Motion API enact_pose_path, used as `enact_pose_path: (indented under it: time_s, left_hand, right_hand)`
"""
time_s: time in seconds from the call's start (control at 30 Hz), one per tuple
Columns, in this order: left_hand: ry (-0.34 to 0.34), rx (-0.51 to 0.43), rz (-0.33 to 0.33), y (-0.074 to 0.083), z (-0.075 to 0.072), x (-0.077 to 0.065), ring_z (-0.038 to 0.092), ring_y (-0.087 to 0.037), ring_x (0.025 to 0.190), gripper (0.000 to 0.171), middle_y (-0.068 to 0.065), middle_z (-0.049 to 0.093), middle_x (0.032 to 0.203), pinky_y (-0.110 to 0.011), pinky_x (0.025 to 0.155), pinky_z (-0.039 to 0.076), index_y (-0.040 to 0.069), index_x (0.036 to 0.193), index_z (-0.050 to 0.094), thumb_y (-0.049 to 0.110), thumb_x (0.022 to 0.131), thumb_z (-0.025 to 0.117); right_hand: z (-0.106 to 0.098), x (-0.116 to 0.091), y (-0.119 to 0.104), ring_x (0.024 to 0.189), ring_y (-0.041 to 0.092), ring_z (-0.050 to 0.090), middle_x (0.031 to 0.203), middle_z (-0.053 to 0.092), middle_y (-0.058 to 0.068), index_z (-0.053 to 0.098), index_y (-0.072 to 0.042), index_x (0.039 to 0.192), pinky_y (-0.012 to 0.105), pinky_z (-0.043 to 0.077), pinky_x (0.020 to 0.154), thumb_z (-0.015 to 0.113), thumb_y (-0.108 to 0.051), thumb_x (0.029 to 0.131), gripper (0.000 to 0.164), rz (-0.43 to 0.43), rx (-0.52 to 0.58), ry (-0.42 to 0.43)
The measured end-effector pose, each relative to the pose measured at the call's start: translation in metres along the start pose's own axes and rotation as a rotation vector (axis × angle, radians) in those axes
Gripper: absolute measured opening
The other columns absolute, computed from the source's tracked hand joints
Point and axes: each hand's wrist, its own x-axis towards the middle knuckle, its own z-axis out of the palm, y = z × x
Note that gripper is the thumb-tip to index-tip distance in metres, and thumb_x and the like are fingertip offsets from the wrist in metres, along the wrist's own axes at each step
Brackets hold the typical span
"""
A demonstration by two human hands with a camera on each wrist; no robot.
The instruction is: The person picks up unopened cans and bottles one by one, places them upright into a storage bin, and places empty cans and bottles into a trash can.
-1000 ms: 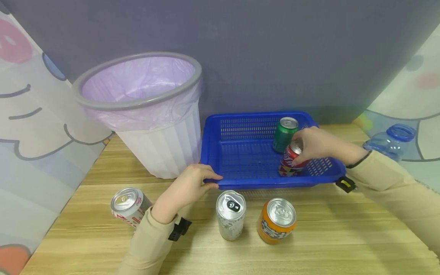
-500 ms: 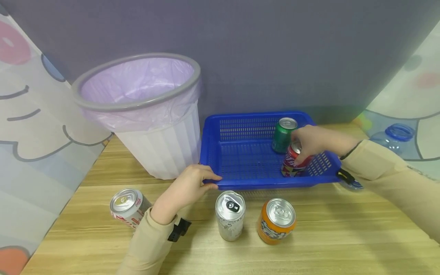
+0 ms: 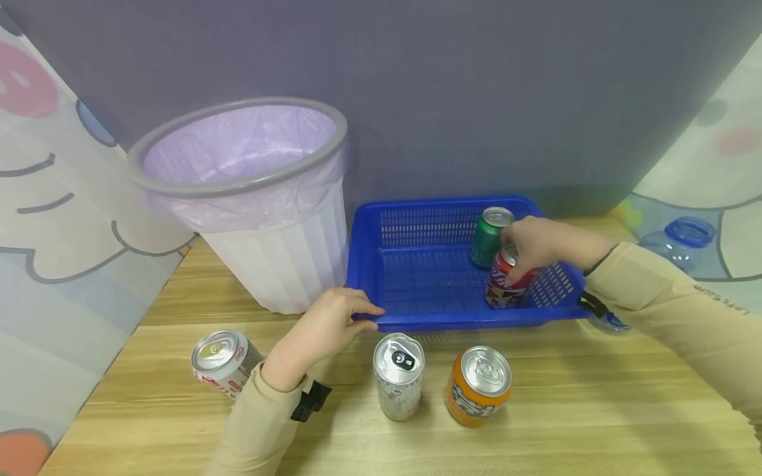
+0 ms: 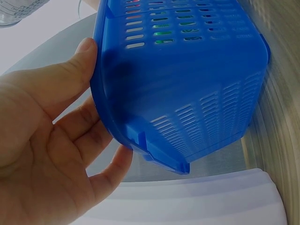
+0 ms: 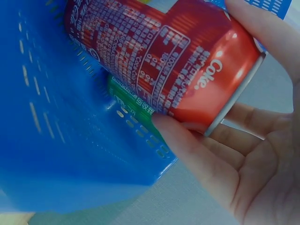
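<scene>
My right hand [image 3: 532, 246] holds a red Coke can [image 3: 505, 286] by its upper part. The can stands at the right end of the blue plastic basket [image 3: 428, 321], beside a green can [image 3: 489, 239]. In the right wrist view, thumb and fingers are round the top of the red can [image 5: 178, 61], and the green can [image 5: 133, 101] is partly hidden behind it. My left hand [image 3: 324, 330] pinches the basket's front left corner. The left wrist view shows the thumb and fingers of this hand [image 4: 56, 126] at the rim of the basket [image 4: 173, 84].
On the wooden table stand a white and red Coke can [image 3: 223, 360], a silver can [image 3: 399, 377] and an orange can [image 3: 478, 387]. A white bin [image 3: 286, 258] with a purple liner stands left of the basket. A clear blue bottle [image 3: 678, 241] is at the right, partly hidden by the sleeve.
My right wrist has shifted slightly inward and up, while the red can stays almost in place in the basket. The left hand keeps its hold on the basket corner.
</scene>
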Motion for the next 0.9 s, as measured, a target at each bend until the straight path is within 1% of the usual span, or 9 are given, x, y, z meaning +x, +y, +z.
enact_pose_path:
  time_s: [0.2,0.3,0.5,0.63,0.77,0.9]
  left_hand:
    - [-0.003,-0.009,-0.011,-0.0001,0.0006,-0.0002,0.063,-0.011,0.076,0.019,0.001,0.069,0.080,-0.023,0.072,0.052,0.007,0.095,0.074,0.011,0.075,0.074]
    - [-0.002,-0.004,-0.004,-0.0009,0.0012,0.0002,0.063,-0.011,0.075,0.020,0.001,0.069,0.080,-0.024,0.072,0.052,0.007,0.095,0.073,0.011,0.076,0.074]
    - [0.000,0.003,0.007,-0.0015,0.0014,0.0002,0.062,-0.010,0.075,0.020,0.001,0.068,0.080,-0.023,0.071,0.051,0.006,0.095,0.073,0.011,0.076,0.073]
    - [-0.003,0.002,-0.002,-0.0003,0.0010,0.0000,0.063,-0.011,0.075,0.020,0.001,0.069,0.080,-0.024,0.072,0.052,0.006,0.095,0.073,0.012,0.076,0.074]
    - [-0.003,0.006,-0.003,0.0006,0.0005,0.0000,0.063,-0.011,0.075,0.020,0.001,0.069,0.080,-0.024,0.072,0.052,0.007,0.095,0.073,0.012,0.076,0.073]
    - [-0.002,0.010,0.001,0.0011,-0.0001,0.0000,0.063,-0.011,0.075,0.020,0.001,0.069,0.080,-0.023,0.071,0.052,0.006,0.095,0.073,0.011,0.076,0.073]
  right_hand:
    - [0.0015,0.0018,-0.0008,0.071,0.020,0.058,0.080,0.064,0.008,0.061,0.007,0.099,0.036,0.052,0.061,0.084,-0.037,0.055,0.066,0.011,0.008,0.021]
    - [0.0016,0.0025,-0.0010,0.071,0.019,0.057,0.079,0.064,0.007,0.061,0.007,0.099,0.035,0.051,0.061,0.084,-0.036,0.056,0.065,0.009,0.016,0.030]
    - [0.0013,0.0022,-0.0025,0.070,0.018,0.056,0.078,0.063,0.006,0.061,0.007,0.101,0.035,0.050,0.061,0.084,-0.035,0.058,0.064,0.012,0.025,0.023]
    - [0.0001,0.0016,-0.0027,0.070,0.018,0.056,0.079,0.063,0.007,0.060,0.008,0.102,0.036,0.050,0.061,0.084,-0.037,0.059,0.066,0.001,0.035,0.018]
    - [-0.0008,0.0009,-0.0010,0.076,0.021,0.059,0.085,0.065,0.010,0.059,0.008,0.105,0.039,0.052,0.067,0.083,-0.039,0.060,0.070,0.001,0.044,0.004]
    - [-0.0019,0.0006,0.0013,0.089,0.030,0.061,0.096,0.065,0.017,0.056,0.010,0.111,0.047,0.051,0.077,0.082,-0.042,0.062,0.076,0.017,0.039,-0.019]
